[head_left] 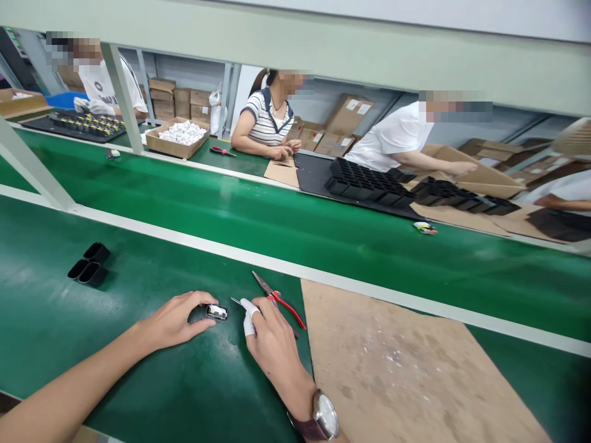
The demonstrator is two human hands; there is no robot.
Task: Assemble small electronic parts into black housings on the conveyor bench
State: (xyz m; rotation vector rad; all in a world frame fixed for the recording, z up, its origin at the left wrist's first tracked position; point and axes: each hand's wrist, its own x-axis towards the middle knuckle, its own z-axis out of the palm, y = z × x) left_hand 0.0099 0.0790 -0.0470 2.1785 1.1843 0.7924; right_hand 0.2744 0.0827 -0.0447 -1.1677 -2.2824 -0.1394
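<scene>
Left hand [175,321]: half-curled, pinching our case [217,312].
Right hand [273,339]: closed round tweezers [236,301].
Case: likely mid-work; next, we'd need it steady.

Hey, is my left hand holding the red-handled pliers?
No, the left hand holds a small black case, while the pliers lie on the table near the right hand.

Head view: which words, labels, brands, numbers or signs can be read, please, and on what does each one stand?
No text is readable.
White shirt, far left: letters, too blurred.
Leaning cardboard box, background: white labels, too small.
Wristwatch dial: too small and blurred.
Small piece in the left hand: nothing legible.
</scene>
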